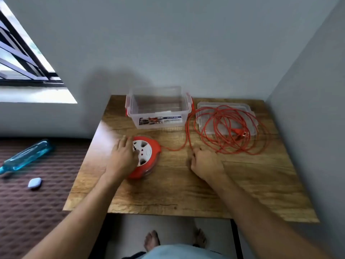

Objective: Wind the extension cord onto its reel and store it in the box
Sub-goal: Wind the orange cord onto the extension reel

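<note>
Reel (147, 156) before box (158, 109); cord (229, 128) rightward (over lid (224, 107)).

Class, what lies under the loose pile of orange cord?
The orange cord lies partly on a clear plastic lid and the wooden table. The cord hides some of the lid's surface.

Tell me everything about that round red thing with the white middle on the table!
It is a cord reel, lying flat on the wooden table in front of the clear box. Its shell looks like orange-red plastic, and its white face has dark socket openings. The left hand rests on its top and covers its left side. An orange cord leaves its right edge and runs to a loose heap on the box lid. Most of the cord is not yet wound on.
</note>
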